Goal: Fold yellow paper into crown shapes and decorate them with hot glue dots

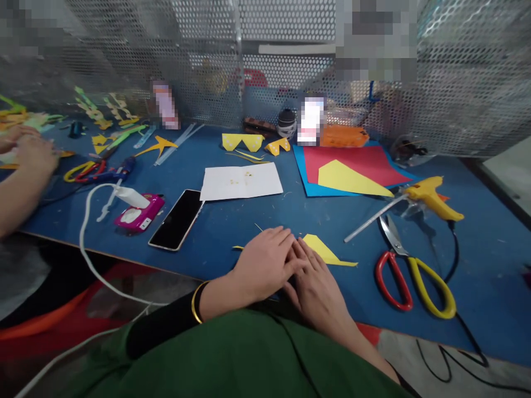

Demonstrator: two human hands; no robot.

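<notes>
My left hand point(265, 264) and my right hand point(318, 284) meet near the front edge of the blue table. The left hand's fingers are stretched out and overlap the right hand's fingertips. My right hand has its fingers extended flat, beside and partly over a cut piece of yellow paper point(320, 250). A thin tail of this paper points to the right. A narrow yellow tip point(238, 247) shows left of my left hand; whether it belongs to the same piece is hidden. Anything under my palms cannot be seen.
Scissors point(396, 246) and a yellow glue gun point(431, 199) with a glue stick lie right. Coloured sheets point(352, 157), folded white paper point(243, 181) and yellow cutouts point(243, 142) lie beyond. Left are a phone point(176, 219), a pink power socket point(141, 213) and another person's hands point(35, 155).
</notes>
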